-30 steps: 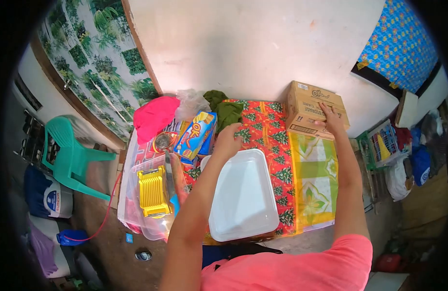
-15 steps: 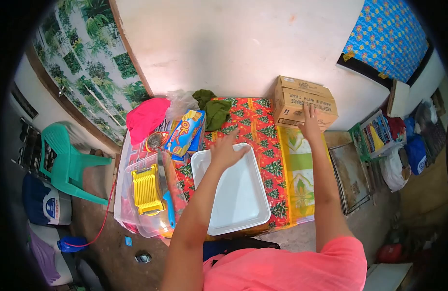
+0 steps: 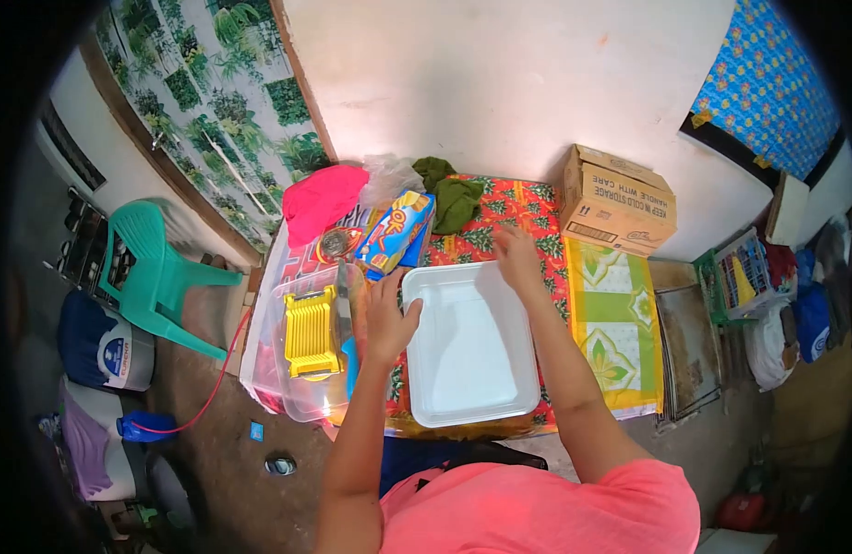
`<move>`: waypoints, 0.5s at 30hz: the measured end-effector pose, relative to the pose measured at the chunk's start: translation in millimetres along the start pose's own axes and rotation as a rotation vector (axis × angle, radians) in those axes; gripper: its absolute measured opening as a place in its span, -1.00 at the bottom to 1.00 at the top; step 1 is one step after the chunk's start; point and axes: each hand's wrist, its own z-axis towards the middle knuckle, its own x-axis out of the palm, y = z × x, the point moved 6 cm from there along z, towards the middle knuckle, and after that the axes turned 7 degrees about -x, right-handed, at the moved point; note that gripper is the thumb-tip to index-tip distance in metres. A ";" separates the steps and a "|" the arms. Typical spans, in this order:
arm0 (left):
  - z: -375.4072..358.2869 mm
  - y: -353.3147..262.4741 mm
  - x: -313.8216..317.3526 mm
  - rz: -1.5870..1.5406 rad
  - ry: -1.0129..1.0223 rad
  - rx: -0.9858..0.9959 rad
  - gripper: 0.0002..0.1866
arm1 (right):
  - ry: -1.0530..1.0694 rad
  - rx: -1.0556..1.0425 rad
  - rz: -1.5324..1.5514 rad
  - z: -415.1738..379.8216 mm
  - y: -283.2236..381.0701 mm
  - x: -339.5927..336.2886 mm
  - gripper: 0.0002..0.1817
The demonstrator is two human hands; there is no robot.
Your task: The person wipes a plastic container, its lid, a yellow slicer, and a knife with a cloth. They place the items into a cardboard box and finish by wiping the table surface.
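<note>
An empty white tray (image 3: 472,355) lies on the red patterned tablecloth (image 3: 523,198). Beside its left edge is my left hand (image 3: 389,319), fingers apart and holding nothing. My right hand (image 3: 518,258) is at the tray's upper right corner, its fingers partly bent; whether it grips the rim is unclear. Left of the tray, a clear plastic container (image 3: 301,399) holds a yellow slicer (image 3: 312,334) and a blue-handled tool (image 3: 351,365), partly hidden by my left forearm. A blue and yellow packet (image 3: 396,231) stands behind my left hand.
A cardboard box (image 3: 620,200) stands at the table's back right. Pink cloth (image 3: 323,198), a clear plastic bag (image 3: 389,180) and green cloth (image 3: 454,203) lie at the back. A green chair (image 3: 158,272) stands left of the table.
My left hand has moved from above the tray to its left side. My right hand has left the cardboard box and come to the tray's upper right corner. The view has shifted.
</note>
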 end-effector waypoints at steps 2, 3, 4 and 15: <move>-5.9 11.9 -1.1 0.044 -0.004 -0.012 -0.39 | 0.136 -0.136 0.022 22.2 47.6 21.8 -0.49; -8.4 18.4 -0.6 0.065 -0.005 -0.018 -0.39 | 0.117 -0.309 -0.081 30.9 76.2 31.0 -0.42; -10.0 23.6 3.2 0.091 0.043 -0.010 -0.39 | 0.095 -0.482 -0.184 37.5 102.6 41.6 -0.36; -28.5 26.2 10.4 0.057 0.163 0.025 -0.48 | 0.547 -0.805 -0.449 96.4 155.8 106.5 -0.35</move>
